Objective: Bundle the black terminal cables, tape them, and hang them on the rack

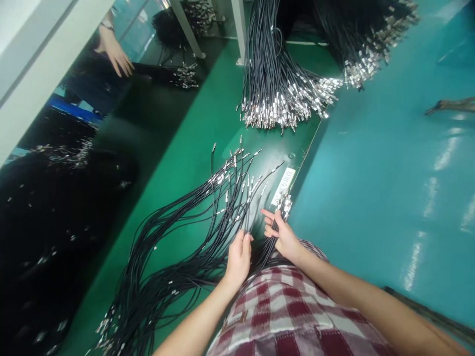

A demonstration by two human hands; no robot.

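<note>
Black cables (148, 277) with silvery metal ends lie in a long curved bunch on the green tabletop (196, 133). At the near edge of the table, my left hand (239, 254) is closed around a few cables, whose tips point away from me. To its right, my right hand (282, 235) holds a small bundle of cables (285, 203) upright, its metal ends showing above the fingers. The index finger of that hand stretches out to the left. Just beyond the bundle, a white label (283, 186) with printed characters is stuck on the table.
Two thick bundles of black cables (274, 89) hang or lie at the far side, ends toward me. A dark glossy panel (122, 138) on the left shows another hand (115, 52) and more cables. White frame bars (44, 54) cross the upper left. Blue-green floor (371, 188) spreads at the right.
</note>
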